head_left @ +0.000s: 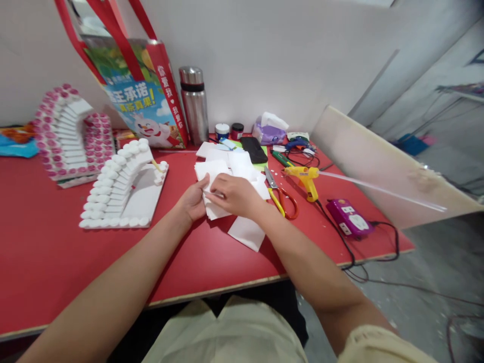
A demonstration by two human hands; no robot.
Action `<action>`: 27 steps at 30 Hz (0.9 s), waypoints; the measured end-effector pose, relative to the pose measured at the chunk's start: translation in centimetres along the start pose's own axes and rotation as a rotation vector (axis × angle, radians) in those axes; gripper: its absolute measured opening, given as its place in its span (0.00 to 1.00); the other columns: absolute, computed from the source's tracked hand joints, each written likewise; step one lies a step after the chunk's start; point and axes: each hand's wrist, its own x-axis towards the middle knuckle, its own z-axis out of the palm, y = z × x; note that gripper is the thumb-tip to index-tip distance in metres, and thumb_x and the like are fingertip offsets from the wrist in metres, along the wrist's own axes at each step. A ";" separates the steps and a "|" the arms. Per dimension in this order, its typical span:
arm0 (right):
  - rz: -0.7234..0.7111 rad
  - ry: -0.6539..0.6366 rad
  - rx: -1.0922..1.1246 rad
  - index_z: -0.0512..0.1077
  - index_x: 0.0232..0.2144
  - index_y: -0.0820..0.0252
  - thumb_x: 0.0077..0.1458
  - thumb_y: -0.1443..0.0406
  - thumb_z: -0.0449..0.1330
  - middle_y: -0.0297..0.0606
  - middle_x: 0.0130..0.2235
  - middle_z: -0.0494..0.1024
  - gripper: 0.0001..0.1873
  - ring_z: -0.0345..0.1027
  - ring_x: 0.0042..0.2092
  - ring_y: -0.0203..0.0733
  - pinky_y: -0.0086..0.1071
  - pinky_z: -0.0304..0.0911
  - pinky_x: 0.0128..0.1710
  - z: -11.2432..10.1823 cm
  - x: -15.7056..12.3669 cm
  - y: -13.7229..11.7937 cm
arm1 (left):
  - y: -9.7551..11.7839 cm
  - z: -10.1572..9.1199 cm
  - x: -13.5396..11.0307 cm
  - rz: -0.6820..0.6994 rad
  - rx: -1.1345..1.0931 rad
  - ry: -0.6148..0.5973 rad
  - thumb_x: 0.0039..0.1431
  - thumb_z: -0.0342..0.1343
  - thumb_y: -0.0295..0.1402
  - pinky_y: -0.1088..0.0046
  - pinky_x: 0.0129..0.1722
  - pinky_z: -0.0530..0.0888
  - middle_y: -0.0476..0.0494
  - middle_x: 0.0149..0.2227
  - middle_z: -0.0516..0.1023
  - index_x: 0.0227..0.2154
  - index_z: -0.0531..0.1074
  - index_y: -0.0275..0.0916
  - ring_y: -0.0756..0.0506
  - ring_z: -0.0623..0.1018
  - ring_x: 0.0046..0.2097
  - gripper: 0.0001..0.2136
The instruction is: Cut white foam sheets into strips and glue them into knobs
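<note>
My left hand (193,201) and my right hand (236,194) meet over a pile of white foam sheets (227,169) on the red table (56,252). The left hand's fingers curl round the edge of one white sheet (214,212). The right hand lies on top of the same sheet, fingers pressed together in a pinch at its left side. Another white piece (246,233) lies just under my right wrist.
White foam stair model (123,186) sits left of the hands, a pink-dotted one (71,133) behind it. Scissors (280,194), yellow glue gun (306,179) and purple power strip (348,217) lie to the right. Steel flask (193,106), shopping bag (139,96), tissues (270,128) stand by the wall.
</note>
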 end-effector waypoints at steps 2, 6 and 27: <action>0.011 -0.004 0.179 0.77 0.36 0.62 0.64 0.64 0.63 0.40 0.38 0.80 0.07 0.72 0.39 0.40 0.32 0.62 0.41 -1.9 -0.7 1.2 | 0.3 0.0 0.0 0.068 0.000 0.013 0.75 0.43 0.43 0.53 0.56 0.78 0.31 0.44 0.86 0.63 0.69 0.29 0.35 0.86 0.46 0.26; 0.090 -0.460 0.335 0.79 0.37 0.59 0.53 0.67 0.69 0.35 0.39 0.83 0.07 0.73 0.39 0.38 0.29 0.63 0.38 -4.8 -2.0 2.9 | 0.8 0.1 -0.2 0.179 -0.020 0.092 0.75 0.43 0.43 0.50 0.65 0.71 0.28 0.50 0.84 0.67 0.65 0.27 0.33 0.82 0.57 0.28; 0.334 0.274 1.002 0.72 0.36 0.58 0.42 0.59 0.74 0.32 0.34 0.77 0.20 0.69 0.34 0.36 0.30 0.66 0.34 -2.8 -1.1 5.0 | 0.8 -1.4 0.5 0.108 -0.047 -0.112 0.75 0.44 0.43 0.52 0.66 0.68 0.29 0.53 0.83 0.74 0.52 0.28 0.34 0.83 0.54 0.32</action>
